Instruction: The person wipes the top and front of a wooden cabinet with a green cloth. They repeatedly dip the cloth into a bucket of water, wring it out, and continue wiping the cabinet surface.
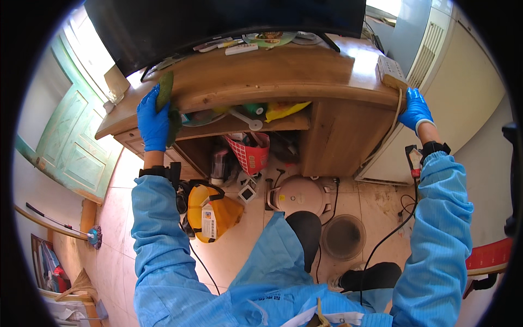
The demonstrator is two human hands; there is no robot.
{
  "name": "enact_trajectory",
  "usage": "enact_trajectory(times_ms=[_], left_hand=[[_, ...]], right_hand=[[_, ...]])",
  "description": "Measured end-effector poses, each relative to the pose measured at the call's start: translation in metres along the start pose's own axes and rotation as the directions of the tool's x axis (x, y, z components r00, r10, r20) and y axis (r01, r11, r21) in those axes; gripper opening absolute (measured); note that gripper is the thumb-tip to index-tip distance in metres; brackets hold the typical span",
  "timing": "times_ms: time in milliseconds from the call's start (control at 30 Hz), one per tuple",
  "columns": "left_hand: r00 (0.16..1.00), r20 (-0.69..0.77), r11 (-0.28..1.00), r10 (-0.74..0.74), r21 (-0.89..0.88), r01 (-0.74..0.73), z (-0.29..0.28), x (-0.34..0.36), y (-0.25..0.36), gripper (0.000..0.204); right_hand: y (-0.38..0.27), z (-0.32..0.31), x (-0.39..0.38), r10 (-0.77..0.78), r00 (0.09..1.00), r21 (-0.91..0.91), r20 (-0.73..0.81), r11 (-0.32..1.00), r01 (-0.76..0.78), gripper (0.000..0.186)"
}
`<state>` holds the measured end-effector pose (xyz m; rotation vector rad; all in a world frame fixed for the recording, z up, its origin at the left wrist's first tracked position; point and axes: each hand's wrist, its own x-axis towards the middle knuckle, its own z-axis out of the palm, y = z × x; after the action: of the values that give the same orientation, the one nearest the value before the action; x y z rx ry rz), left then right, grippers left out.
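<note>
My left hand (153, 119), in a blue glove, is closed around a dark green cloth (165, 90) at the left front edge of the wooden desk (261, 71). Part of the cloth sticks up past the fingers, and more hangs below, beside the open shelf. At the desk's right end, my gloved right hand (417, 109) grips the corner, its fingertips partly hidden. Just above that hand lies a white power strip (391, 72), whose pale cable runs down the desk's side.
A black television (229, 27) stands on the desk, with a remote (241, 49) before it. Below are a red-and-white bag (250, 155), a yellow bag (218, 215), a round pink appliance (299, 194), a round floor mat-like disc (344, 237) and black cords.
</note>
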<state>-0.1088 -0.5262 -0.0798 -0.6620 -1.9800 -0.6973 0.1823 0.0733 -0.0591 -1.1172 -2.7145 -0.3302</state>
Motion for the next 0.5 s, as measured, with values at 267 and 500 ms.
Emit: enact_trajectory(times_ms=[267,500], left_hand=[[0.775,0.507,0.907,-0.378,0.036,0.419,0.022,0.053,-0.022,0.052],[0.579,0.776,0.966,-0.249,0.155,0.208,0.061,0.097,0.046,0.071]], right_hand=[[-0.003,-0.005,-0.008,0.031,0.999,0.017,0.01,0.999,-0.031,0.093],[-0.006,-0.009,-0.013,0.029,1.0,-0.003,0.004,1.0,-0.029,0.089]])
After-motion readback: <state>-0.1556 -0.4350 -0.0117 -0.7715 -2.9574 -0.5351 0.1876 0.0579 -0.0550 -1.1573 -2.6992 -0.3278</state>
